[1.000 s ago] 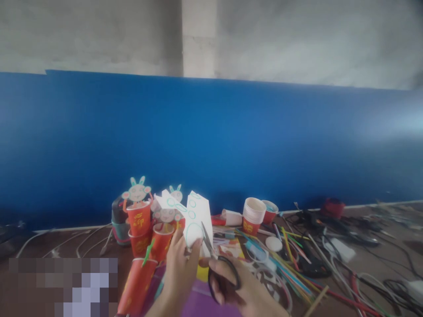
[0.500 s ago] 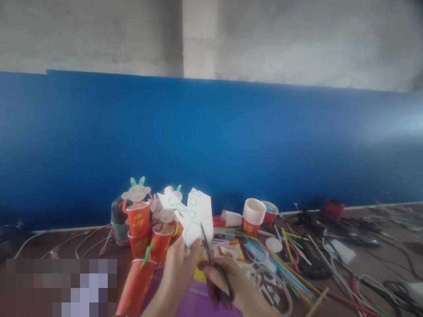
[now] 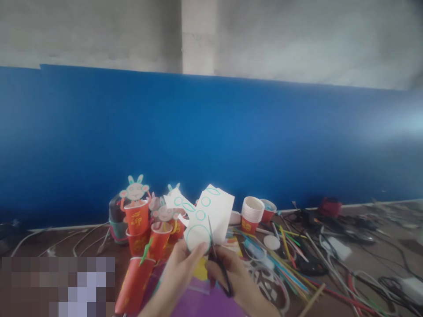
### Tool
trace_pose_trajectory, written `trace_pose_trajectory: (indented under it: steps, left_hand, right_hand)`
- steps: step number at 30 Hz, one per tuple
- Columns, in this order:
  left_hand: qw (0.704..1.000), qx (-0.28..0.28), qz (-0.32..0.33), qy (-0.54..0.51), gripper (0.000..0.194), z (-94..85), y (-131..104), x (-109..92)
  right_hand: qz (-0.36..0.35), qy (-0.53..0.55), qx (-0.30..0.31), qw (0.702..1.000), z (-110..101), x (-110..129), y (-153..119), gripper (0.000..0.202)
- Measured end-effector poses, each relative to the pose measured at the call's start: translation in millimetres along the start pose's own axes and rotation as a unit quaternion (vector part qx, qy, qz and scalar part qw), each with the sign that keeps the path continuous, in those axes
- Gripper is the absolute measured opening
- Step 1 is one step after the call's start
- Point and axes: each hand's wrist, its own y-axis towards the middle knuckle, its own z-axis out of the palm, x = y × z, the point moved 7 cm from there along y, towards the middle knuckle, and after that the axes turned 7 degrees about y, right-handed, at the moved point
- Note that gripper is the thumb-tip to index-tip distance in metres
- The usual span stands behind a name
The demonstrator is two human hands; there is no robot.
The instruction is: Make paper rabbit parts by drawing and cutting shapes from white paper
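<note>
White paper (image 3: 218,215) with green-outlined circles and leaf shapes is pinched at its lower edge by my left hand (image 3: 187,263), beside the large drawn circle. Black-handled scissors (image 3: 222,269) are held in my right hand (image 3: 233,268), their blades pointing up along the right of that circle and lying against the paper. A partly cut strip of the paper sticks out to the upper left. Under my hands is a purple sheet (image 3: 211,301) with a yellow patch.
Red cups (image 3: 138,220) with rabbit-face cutouts (image 3: 135,192) stand at left. Stacked paper cups (image 3: 252,215) are right of the paper. Colored sticks (image 3: 291,270), a white disc (image 3: 271,242), cables (image 3: 333,268) and a black device lie further right. A blue panel (image 3: 211,132) rises behind.
The paper has turned and shifted to the right, showing more of its drawn shapes and the whole large circle. The scissors have moved slightly right with my right hand.
</note>
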Motion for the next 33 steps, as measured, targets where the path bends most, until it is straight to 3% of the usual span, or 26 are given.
trace_pose_trajectory:
  steps: [4,9,19,33]
  left_hand:
    - [1.0,-0.008,0.003,0.0,0.029,0.2,-2,0]
    - [0.999,0.028,-0.002,-0.03,0.035,7.0,-2,2]
    - [1.0,-0.012,0.013,0.012,0.034,1.4,-2,-6]
    - [0.999,0.012,0.026,0.033,0.03,1.6,0,-11]
  right_hand:
    - [-0.005,-0.012,0.002,1.0,0,3,-1,0.031]
    - [-0.001,-0.006,0.0,1.0,-1,3,-2,0.037]
    - [-0.032,0.01,-0.031,0.999,-3,7,-1,0.043]
    - [-0.012,0.001,-0.031,0.999,-7,-2,1,0.052]
